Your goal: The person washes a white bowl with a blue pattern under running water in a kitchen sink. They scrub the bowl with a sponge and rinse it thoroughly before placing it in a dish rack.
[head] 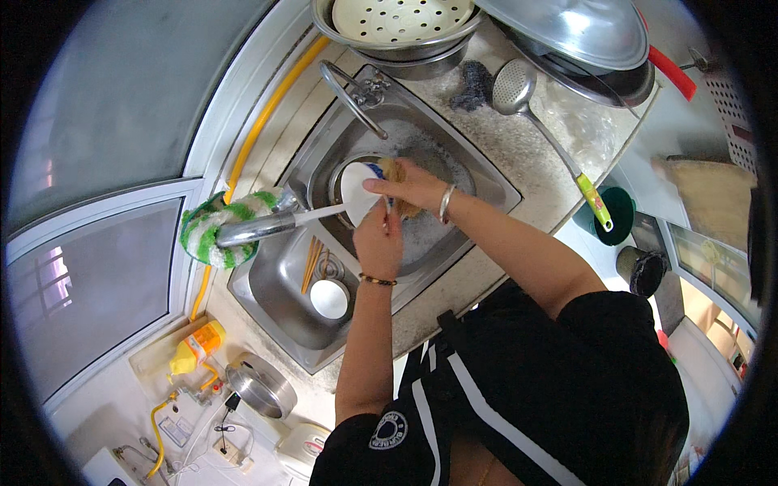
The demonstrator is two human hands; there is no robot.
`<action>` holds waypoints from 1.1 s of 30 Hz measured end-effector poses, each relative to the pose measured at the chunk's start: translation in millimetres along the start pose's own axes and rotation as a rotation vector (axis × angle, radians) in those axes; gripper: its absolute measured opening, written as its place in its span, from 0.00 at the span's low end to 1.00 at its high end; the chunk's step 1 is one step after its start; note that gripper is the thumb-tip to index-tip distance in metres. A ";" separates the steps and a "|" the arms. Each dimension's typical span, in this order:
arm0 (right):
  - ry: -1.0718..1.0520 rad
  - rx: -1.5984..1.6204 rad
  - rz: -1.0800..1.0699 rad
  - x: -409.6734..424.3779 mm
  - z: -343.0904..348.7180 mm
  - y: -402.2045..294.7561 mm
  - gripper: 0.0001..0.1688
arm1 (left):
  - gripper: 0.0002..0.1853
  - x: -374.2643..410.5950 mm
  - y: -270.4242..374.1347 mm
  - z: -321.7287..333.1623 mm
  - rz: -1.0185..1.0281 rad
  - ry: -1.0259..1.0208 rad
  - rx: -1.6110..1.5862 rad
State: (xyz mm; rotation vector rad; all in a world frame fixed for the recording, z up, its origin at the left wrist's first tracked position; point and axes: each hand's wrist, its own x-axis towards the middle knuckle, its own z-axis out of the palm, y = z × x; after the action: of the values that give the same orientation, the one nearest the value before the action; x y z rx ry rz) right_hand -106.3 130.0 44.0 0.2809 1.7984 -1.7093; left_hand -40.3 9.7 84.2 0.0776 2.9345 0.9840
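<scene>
Over the larger sink basin, which holds sudsy water, both hands are on a white bowl with a blue pattern outside. My right hand, with a silver bangle at the wrist, has its thumb inside the bowl and a tan scrubbing pad against the outside. My left hand, below a beaded bracelet, grips the bowl's lower edge; its fingers are slightly blurred. From a chrome spout, a narrow white streak reaches the bowl; I cannot tell whether it is water. Beneath the bowl, a round metal rim is partly hidden.
In the smaller basin lie a white bowl and wooden chopsticks. Green-and-white fluffy cloth surrounds the spout. A curved tap overhangs the sink. On the counter are a skimmer, stacked basins and a lidded wok.
</scene>
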 end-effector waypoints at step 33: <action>0.350 -0.048 0.008 -10.8 28.4 24.7 0.24 | 0.34 1.8 -5.8 8.7 -0.505 0.379 -0.828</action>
State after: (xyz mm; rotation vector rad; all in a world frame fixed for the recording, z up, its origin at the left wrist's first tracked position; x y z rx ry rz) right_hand -75.8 109.1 31.2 0.5970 2.0781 -1.6878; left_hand -41.8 10.4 73.7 -0.8966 2.3163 2.1295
